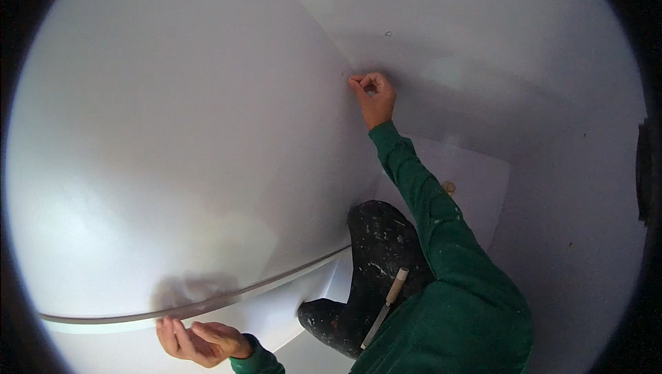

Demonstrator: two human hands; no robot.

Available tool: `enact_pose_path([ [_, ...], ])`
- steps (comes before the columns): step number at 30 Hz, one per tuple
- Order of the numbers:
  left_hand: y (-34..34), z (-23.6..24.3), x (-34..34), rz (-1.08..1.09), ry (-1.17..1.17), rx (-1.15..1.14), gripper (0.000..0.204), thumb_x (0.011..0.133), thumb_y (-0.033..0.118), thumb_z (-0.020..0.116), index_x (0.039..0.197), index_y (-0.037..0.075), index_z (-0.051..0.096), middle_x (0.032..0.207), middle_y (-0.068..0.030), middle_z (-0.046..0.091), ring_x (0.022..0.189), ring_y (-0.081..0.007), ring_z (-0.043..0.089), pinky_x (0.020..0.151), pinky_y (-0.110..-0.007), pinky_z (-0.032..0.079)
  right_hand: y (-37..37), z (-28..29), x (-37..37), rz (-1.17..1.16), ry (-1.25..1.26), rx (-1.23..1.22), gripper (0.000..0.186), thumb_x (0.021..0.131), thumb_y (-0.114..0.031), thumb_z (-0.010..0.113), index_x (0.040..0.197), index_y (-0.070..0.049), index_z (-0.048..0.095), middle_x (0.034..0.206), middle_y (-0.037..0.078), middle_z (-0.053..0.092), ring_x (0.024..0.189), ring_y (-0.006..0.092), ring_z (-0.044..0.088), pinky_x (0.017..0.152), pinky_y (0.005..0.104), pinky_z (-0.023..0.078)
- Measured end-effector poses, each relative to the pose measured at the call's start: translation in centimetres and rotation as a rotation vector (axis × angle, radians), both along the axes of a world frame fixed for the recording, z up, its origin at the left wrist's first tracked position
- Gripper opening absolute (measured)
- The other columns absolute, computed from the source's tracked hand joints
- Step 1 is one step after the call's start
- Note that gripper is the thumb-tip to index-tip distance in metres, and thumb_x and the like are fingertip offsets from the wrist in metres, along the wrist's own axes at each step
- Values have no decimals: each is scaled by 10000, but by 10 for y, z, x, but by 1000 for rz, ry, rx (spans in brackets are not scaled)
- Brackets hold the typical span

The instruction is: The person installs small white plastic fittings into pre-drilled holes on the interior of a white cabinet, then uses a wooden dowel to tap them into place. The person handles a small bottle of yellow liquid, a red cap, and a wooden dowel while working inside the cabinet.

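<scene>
At about twelve o'clock from the person's chest, high on the white wall [207,133], the right hand [373,95] was raised on a long green sleeve [427,215], its thumb and forefinger pressed together in a pinch right at the inside corner where the left wall met the back wall [483,64]. Whatever sat between the fingertips was too small to make out; a tiny dark speck [343,74] showed on the wall just beside them, at about ten o'clock from the knuckles. The left hand [196,341] was down at roughly seven o'clock, palm up and fingers loosely spread, their tips touching the underside of a thin grey strip [207,303]. That strip ran along the wall with its long axis sweeping from eight o'clock at the picture's rim up toward three o'clock, ending near the corner below the raised hand; its bend looked like the lens's doing. So the strip lay well apart from the right hand and directly against the left, making the left the nearer one by far, while the corner spot belonged to the right. Between the arms, a paint-spattered dark trouser leg [379,250] pointed down toward the floor, and a pale-handled tool [386,305] stuck out of the clothing at the hip. A small round tan thing [449,186] rested on the lower white surface near the sleeve.
</scene>
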State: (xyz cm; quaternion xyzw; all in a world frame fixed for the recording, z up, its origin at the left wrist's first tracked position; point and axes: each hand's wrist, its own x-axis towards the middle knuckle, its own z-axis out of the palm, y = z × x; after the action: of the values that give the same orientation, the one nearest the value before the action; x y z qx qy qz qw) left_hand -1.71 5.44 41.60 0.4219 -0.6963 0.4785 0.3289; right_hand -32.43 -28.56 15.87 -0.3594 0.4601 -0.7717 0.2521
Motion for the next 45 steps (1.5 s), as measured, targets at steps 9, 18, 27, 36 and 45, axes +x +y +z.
enact_pose_path([
  [9, -31, -7, 1, -64, 1, -115, 251, 1022, 68, 602, 1234, -62, 632, 1345, -220, 582, 1348, -355, 524, 1160, -504, 453, -9, 6, 12, -75, 40, -113, 191, 872, -8, 776, 833, -66, 599, 978, 108, 781, 862, 190, 741, 781, 346, 581],
  [18, -35, -9, 3, -108, 40, -145, 221, 1007, 23, 625, 1209, -64, 636, 1334, -229, 596, 1289, -342, 580, 1134, -464, 495, -9, 2, 15, -358, 483, -160, 137, 853, -10, 772, 882, -78, 657, 985, 100, 777, 855, 270, 747, 747, 375, 593],
  [27, -53, 2, -14, -15, -80, -355, 306, 996, 306, 645, 902, 26, 726, 841, -105, 716, 733, -220, 657, 699, -416, 536, 11, -6, 41, -298, 513, -144, 219, 852, 67, 633, 1008, -77, 578, 1352, 149, 680, 1185, 319, 672, 958, 454, 496],
  [36, -49, 0, -16, 6, -5, -248, 367, 996, 345, 624, 879, 16, 737, 802, -104, 724, 690, -252, 669, 725, -435, 544, 26, -4, 30, -117, 625, -85, 383, 800, 68, 558, 1142, -77, 464, 1551, 196, 507, 1440, 416, 435, 1121, 574, 320],
  [45, -34, -9, 4, -58, 19, -157, 286, 1032, 93, 600, 1259, -78, 627, 1300, -252, 623, 1272, -357, 589, 1093, -480, 514, 14, -2, 12, 166, 35, -119, 194, 961, -28, 647, 1004, -79, 465, 1366, 174, 676, 1259, 258, 624, 1087, 395, 425],
])
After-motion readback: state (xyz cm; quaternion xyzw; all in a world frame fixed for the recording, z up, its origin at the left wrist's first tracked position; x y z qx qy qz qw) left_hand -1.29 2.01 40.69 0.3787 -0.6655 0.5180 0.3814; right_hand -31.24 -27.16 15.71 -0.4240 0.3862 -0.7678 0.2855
